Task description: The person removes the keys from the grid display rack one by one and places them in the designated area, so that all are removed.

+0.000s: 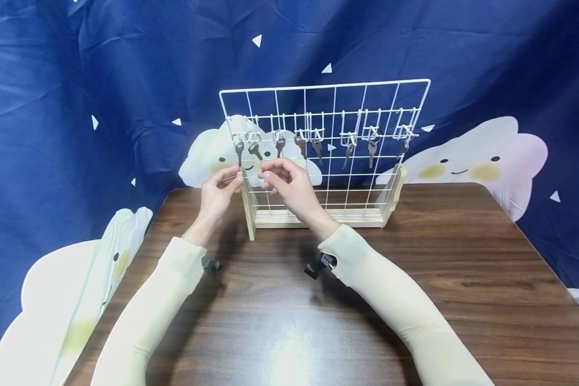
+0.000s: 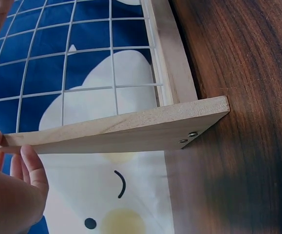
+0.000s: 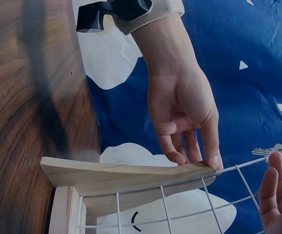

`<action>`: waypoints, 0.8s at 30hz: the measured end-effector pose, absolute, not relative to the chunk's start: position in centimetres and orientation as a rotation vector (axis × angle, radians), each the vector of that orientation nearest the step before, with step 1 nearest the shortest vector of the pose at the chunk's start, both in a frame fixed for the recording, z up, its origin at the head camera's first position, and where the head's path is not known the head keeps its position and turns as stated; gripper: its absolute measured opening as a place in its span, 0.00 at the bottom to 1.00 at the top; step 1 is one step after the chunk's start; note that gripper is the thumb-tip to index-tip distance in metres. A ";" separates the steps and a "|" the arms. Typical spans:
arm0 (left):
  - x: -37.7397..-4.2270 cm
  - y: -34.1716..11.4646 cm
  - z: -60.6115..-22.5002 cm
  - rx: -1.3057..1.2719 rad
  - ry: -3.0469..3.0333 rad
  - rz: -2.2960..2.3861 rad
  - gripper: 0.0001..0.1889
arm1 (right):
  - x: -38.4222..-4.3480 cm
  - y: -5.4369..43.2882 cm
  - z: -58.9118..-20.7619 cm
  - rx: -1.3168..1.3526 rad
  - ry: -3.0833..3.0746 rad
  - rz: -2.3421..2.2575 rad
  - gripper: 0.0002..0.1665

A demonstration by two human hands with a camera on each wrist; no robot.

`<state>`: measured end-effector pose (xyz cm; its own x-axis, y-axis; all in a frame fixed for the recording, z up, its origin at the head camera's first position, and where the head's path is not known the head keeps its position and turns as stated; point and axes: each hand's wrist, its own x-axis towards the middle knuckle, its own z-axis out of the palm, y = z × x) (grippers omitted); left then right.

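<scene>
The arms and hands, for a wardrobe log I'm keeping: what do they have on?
Left sleeve and right sleeve are long, plain and pale cream. A black left wristband and black right wristband show, each with a small dark attachment. The left hand and right hand wear no gloves.

At lower left, the left wrist view crops the left hand (image 2: pixel 15 189). In the head view, the right hand (image 1: pixel 289 185) hides part of the wire grid (image 1: pixel 329 157); at the right wrist view's lower right it is cropped, near keys (image 3: pixel 271 150) too small to count.
</scene>
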<state>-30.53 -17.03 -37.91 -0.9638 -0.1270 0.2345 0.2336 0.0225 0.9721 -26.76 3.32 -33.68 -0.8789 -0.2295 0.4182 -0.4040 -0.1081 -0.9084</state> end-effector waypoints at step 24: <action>-30.6 -17.1 -38.1 -0.114 -2.041 -2.024 0.20 | -28.2 -0.2 -32.9 0.636 -2.010 2.195 0.13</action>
<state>-30.55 -17.10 -38.07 -0.9620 -0.1287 0.2408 0.2396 0.0243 0.9706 -28.23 -0.16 -32.87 -0.9082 -0.2047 0.3650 -0.3457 -0.1247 -0.9300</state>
